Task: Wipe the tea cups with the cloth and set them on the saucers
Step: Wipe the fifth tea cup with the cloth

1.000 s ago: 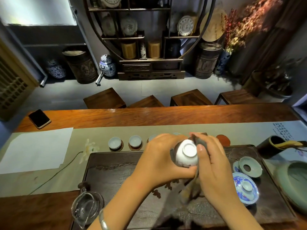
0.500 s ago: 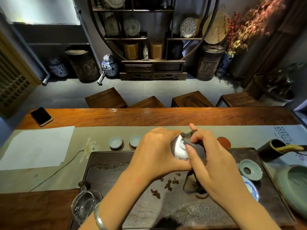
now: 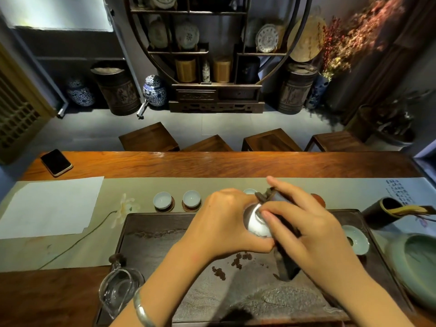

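Left hand (image 3: 226, 223) fingers curled round white tea cup (image 3: 256, 223); right hand (image 3: 306, 232) fingers pressing dark cloth (image 3: 286, 265) against it, above tea tray (image 3: 165, 251).

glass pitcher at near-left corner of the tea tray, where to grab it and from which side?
Judging by its pose, take the glass pitcher by the handle with the dark knob, on its far side facing the table runner. Come from above and the left: the tea tray edge and the left hand's forearm crowd its right.
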